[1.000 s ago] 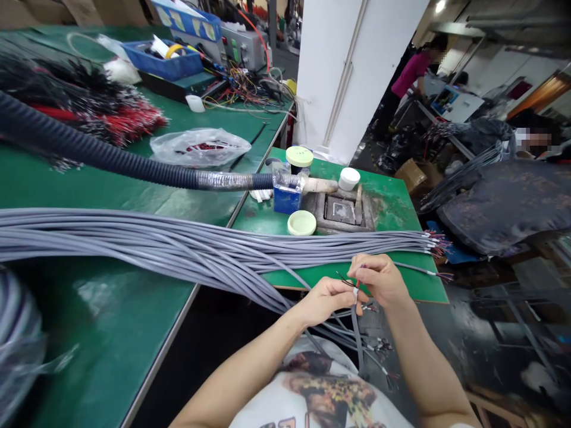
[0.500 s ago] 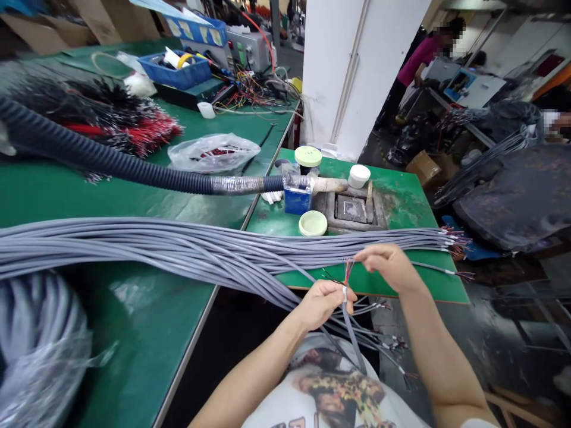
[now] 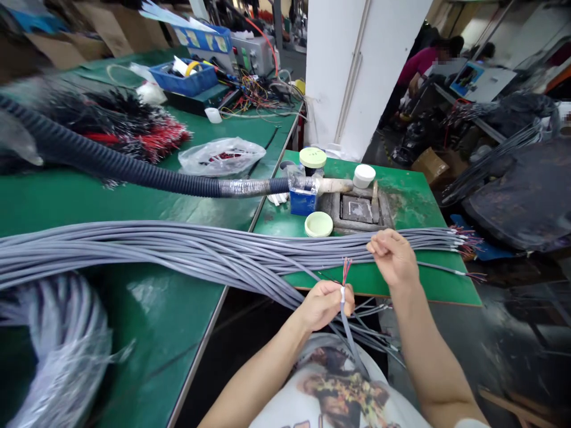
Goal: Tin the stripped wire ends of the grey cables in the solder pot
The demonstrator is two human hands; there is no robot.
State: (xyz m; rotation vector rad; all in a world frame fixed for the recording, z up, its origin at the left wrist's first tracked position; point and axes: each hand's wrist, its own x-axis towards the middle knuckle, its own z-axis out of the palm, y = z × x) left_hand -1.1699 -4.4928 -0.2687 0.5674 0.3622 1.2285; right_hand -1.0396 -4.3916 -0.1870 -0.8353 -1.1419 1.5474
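My left hand (image 3: 323, 306) is closed around a grey multi-core cable (image 3: 348, 333), just at the white band near its stripped end. Thin coloured wires (image 3: 347, 270), red and bluish among them, stick up from that end, and the cable's lower part runs down against my shirt. Off to the right of the wires, my right hand (image 3: 395, 255) is raised in front of the cable bundle, its fingers curled and pinched together. Whatever may be between those fingertips is too small to make out. Behind both hands stretches the thick bundle of grey cables (image 3: 200, 249), with stripped ends at the right.
A black corrugated hose (image 3: 178, 185) points toward a sooty metal pot (image 3: 359, 209). Nearby stand a blue box (image 3: 303, 201), a pale green lid (image 3: 319, 224) and a white tub (image 3: 364, 176). A wrapped cable coil (image 3: 74, 351) lies at the left. Another person (image 3: 417, 65) is at the back right.
My right hand has moved away from the wire ends, up and to the right, with its fingers curling in. The dark wires at the left now show less. My left hand keeps its grip.
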